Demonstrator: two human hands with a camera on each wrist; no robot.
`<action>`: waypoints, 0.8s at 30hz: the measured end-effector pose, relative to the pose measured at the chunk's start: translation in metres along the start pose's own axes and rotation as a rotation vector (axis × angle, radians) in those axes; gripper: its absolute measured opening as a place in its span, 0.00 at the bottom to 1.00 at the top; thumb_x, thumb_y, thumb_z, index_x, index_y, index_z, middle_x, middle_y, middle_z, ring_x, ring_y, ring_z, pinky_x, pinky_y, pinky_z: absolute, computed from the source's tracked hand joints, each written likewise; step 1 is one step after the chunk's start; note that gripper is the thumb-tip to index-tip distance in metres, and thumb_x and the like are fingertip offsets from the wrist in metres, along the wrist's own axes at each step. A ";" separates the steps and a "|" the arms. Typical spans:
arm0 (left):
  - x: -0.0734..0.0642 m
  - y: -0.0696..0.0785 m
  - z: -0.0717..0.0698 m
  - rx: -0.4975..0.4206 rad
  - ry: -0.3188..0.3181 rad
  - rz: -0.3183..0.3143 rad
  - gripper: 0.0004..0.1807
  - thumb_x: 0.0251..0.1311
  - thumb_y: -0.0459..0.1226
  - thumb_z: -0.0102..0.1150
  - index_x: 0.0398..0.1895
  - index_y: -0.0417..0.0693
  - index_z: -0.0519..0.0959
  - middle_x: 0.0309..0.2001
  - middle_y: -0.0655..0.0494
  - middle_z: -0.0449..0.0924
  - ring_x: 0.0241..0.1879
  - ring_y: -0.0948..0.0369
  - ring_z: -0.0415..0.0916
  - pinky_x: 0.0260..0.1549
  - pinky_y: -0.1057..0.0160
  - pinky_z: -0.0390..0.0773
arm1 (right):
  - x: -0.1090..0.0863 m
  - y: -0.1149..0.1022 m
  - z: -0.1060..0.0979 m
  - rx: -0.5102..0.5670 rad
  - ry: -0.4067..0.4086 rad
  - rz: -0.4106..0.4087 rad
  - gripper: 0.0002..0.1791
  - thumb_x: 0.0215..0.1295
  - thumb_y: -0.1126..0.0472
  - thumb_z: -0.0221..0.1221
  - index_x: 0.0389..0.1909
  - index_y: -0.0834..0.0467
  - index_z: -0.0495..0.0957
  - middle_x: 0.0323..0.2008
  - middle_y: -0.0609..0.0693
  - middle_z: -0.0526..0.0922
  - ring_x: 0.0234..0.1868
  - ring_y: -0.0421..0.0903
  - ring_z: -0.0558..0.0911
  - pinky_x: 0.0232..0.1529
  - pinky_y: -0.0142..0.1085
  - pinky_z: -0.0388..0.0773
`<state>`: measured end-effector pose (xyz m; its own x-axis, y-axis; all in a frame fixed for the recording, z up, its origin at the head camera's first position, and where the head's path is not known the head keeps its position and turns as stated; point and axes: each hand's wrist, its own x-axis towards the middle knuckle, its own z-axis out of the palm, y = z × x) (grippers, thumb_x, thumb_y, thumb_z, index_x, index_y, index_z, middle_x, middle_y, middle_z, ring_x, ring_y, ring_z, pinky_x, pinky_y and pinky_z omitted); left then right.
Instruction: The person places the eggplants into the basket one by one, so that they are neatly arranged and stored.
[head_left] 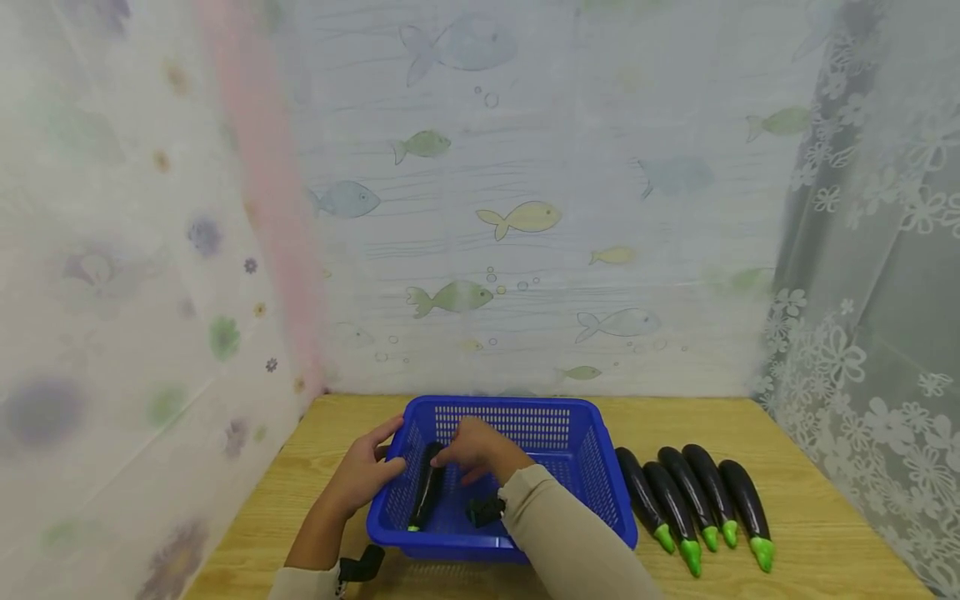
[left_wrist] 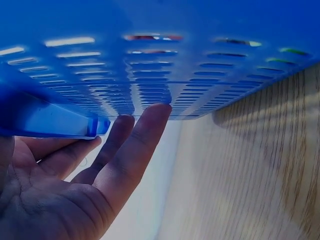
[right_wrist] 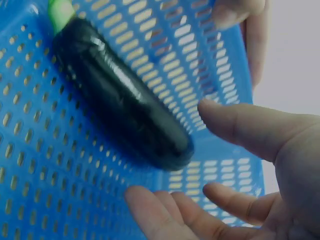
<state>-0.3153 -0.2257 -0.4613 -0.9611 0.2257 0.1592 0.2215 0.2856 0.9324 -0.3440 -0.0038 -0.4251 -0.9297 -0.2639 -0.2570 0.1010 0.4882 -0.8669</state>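
Observation:
A blue plastic basket with slotted walls stands on the table. My left hand holds its left rim, thumb over the edge and other fingers against the outer wall; in the left wrist view those fingers lie along the slots. One dark, glossy eggplant with a green cap lies in the basket along the left wall. Inside the basket, my right hand is at the far end of this eggplant. In the right wrist view its thumb and fingers stand apart with nothing between them.
Several more eggplants lie side by side on the wooden table, just right of the basket, green caps toward me. Behind the table hangs a fish-printed curtain; other patterned sheets close off the left and right sides.

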 end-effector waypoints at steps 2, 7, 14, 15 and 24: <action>0.000 0.000 0.000 -0.003 0.001 -0.003 0.42 0.62 0.29 0.61 0.80 0.47 0.61 0.77 0.40 0.64 0.64 0.35 0.76 0.37 0.47 0.89 | -0.003 -0.004 -0.001 -0.017 -0.005 -0.007 0.17 0.56 0.64 0.75 0.40 0.67 0.78 0.40 0.58 0.80 0.46 0.63 0.84 0.38 0.54 0.88; 0.000 0.000 0.000 -0.002 -0.001 -0.003 0.42 0.62 0.29 0.61 0.80 0.48 0.61 0.78 0.42 0.62 0.64 0.35 0.76 0.38 0.47 0.89 | -0.010 -0.010 -0.004 -0.028 0.001 -0.028 0.30 0.56 0.64 0.75 0.56 0.73 0.74 0.50 0.63 0.79 0.48 0.62 0.84 0.38 0.54 0.88; 0.000 0.002 0.002 0.004 0.015 -0.023 0.41 0.62 0.29 0.61 0.80 0.50 0.62 0.78 0.42 0.62 0.63 0.37 0.77 0.37 0.47 0.89 | -0.016 -0.010 -0.022 -0.015 -0.001 -0.061 0.41 0.58 0.61 0.74 0.69 0.70 0.67 0.62 0.66 0.74 0.50 0.62 0.84 0.39 0.53 0.88; 0.000 0.002 0.002 0.007 0.018 -0.023 0.41 0.62 0.29 0.61 0.80 0.50 0.62 0.78 0.42 0.63 0.63 0.37 0.77 0.37 0.47 0.89 | -0.017 -0.010 -0.025 -0.002 -0.010 -0.066 0.41 0.58 0.61 0.74 0.69 0.70 0.67 0.62 0.66 0.75 0.50 0.62 0.84 0.39 0.53 0.88; 0.000 0.003 0.003 0.003 0.028 -0.025 0.42 0.61 0.29 0.61 0.80 0.49 0.62 0.78 0.42 0.63 0.63 0.37 0.77 0.37 0.47 0.89 | -0.031 -0.009 -0.055 0.089 -0.085 -0.103 0.42 0.59 0.59 0.74 0.70 0.66 0.65 0.62 0.66 0.75 0.59 0.65 0.81 0.44 0.54 0.87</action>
<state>-0.3138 -0.2225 -0.4597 -0.9706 0.1924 0.1448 0.1977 0.2935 0.9353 -0.3356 0.0454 -0.3861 -0.9039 -0.3801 -0.1964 0.0408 0.3804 -0.9239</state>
